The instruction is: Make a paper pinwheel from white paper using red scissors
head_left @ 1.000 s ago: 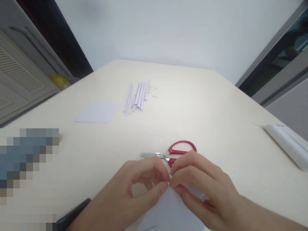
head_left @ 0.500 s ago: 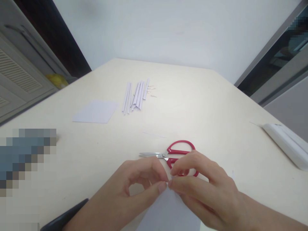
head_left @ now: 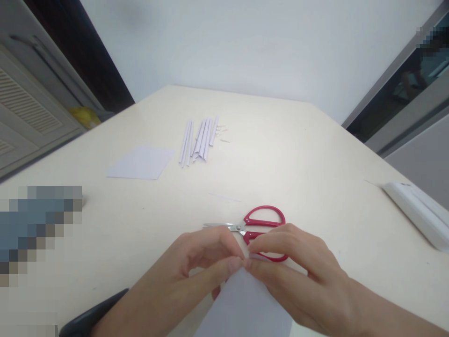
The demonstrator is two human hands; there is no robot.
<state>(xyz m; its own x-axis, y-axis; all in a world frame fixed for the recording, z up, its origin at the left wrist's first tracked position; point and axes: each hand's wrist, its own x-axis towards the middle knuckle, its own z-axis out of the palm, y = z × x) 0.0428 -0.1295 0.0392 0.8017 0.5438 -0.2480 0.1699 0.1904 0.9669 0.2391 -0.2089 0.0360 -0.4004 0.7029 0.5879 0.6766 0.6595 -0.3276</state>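
A white sheet of paper point(head_left: 247, 304) points one corner away from me at the near side of the table. My left hand point(head_left: 199, 271) pinches that corner between thumb and index finger. Right beside it, my right hand point(head_left: 298, 276) pinches the same corner, its thumb almost touching the left one. Just beyond my hands lie scissors point(head_left: 239, 227) with red handles, blades pointing left and slightly apart. My right hand hides part of their lower handle loop.
Farther back lie several rolled paper tubes point(head_left: 201, 139) beside small scraps point(head_left: 221, 131). Left of them is a flat paper stack point(head_left: 142, 163). A thin paper strip point(head_left: 225, 197) lies beyond the scissors. A white device point(head_left: 417, 213) sits at right, a black object point(head_left: 94, 314) by my left forearm.
Both hands stay at the paper's corner with small finger shifts. The fingertips have moved slightly away from me, and more of the sheet's surface shows between my hands.
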